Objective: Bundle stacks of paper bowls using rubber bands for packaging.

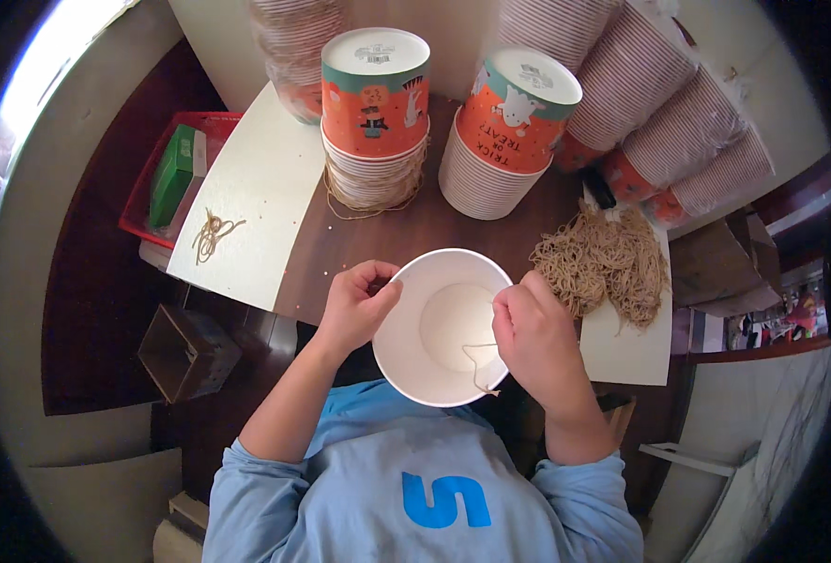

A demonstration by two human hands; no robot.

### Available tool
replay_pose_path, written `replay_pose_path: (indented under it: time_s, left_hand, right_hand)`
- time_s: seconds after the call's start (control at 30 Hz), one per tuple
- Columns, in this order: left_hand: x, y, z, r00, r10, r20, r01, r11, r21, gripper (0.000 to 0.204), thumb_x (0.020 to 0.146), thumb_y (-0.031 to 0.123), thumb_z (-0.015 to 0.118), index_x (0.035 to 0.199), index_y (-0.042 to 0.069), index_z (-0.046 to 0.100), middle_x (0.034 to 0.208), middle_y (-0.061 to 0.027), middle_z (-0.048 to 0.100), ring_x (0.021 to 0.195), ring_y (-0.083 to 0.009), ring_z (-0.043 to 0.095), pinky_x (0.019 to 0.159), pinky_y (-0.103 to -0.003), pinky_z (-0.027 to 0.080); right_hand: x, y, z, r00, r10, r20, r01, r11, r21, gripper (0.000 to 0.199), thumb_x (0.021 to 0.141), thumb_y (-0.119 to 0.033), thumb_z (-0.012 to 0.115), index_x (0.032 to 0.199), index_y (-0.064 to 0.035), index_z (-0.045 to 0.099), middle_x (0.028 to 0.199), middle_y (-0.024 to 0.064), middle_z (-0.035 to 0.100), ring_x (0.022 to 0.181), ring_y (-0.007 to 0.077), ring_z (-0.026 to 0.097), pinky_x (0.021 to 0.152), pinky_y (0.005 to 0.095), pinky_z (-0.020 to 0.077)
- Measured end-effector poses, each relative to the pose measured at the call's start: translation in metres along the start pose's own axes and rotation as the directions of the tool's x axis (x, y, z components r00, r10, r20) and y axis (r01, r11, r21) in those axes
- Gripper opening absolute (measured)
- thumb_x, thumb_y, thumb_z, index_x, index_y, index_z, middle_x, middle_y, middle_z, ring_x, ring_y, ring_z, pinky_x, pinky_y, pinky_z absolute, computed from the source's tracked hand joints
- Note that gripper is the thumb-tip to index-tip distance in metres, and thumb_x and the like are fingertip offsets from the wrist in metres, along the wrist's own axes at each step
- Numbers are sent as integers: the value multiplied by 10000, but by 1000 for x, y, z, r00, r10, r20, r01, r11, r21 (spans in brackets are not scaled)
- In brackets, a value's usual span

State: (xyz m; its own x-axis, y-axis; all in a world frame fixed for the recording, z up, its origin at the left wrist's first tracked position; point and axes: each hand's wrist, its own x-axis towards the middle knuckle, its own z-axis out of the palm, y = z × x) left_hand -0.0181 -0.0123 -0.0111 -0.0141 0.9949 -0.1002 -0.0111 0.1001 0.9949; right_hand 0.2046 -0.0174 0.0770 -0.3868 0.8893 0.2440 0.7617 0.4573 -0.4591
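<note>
**Two hands at a white paper bucket**

Head view, looking down. A white paper bucket (443, 324) is held open side up at the near edge of a dark wooden table (434, 230), just above the person's light blue shirt (415, 479). The left hand (357, 305) is closed on the bucket's left rim, thumb and fingers pinching the edge. The right hand (533, 338) grips the right rim with curled fingers and pinches a thin tan string (479, 361) that loops down inside the bucket. Just right of that hand, a loose heap of tan strings (603, 263) lies partly on a white sheet (626, 352). Farther back stand two stacks of upturned orange printed buckets (375, 103), (509, 131); wrapped sleeves of buckets (669, 122) lean at far right. At left, a white board (256, 197) carries a small string bundle (213, 232), beside a red tray (148, 188).
</note>
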Motion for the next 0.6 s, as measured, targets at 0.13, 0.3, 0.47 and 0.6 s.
replay_pose_path:
  time_s: [0.13, 0.3, 0.47, 0.6]
  left_hand:
    - [0, 0, 1, 999, 45, 0, -45, 998, 46, 115, 856, 96, 632, 883, -16, 637, 745, -2, 626, 647, -44, 548, 570, -205, 449]
    - [1, 1, 4, 996, 75, -45, -64, 974, 217, 168, 841, 139, 658, 880, -23, 633, 740, -60, 631, 651, -91, 574, 580, -234, 470]
    - [3, 13, 14, 993, 41, -107, 15, 877, 481, 219, 796, 185, 686, 841, -16, 611, 754, -140, 628, 677, -223, 620, 631, -329, 496]
    - [4, 6, 16, 983, 114, -143, 0, 782, 624, 230, 764, 173, 693, 865, -15, 607, 827, -168, 639, 750, -293, 627, 690, -377, 499]
  right_hand:
    - [-3, 0, 3, 1000, -13, -15, 13, 1000, -3, 92, 806, -23, 589, 770, -4, 506, 807, 154, 486, 674, 340, 553, 594, 437, 460]
    - [-5, 2, 8, 1000, -4, -17, 5, 999, 33, 82, 802, -20, 589, 776, -5, 513, 809, 154, 487, 675, 342, 555, 598, 438, 462]
    - [-5, 5, 17, 998, -20, -61, 23, 999, 47, 105, 741, 35, 628, 787, -10, 545, 772, 130, 496, 645, 311, 554, 561, 389, 459]
    - [2, 18, 26, 998, -13, -55, 18, 997, 79, 84, 753, 10, 619, 789, -7, 545, 776, 137, 500, 675, 318, 555, 592, 391, 463]
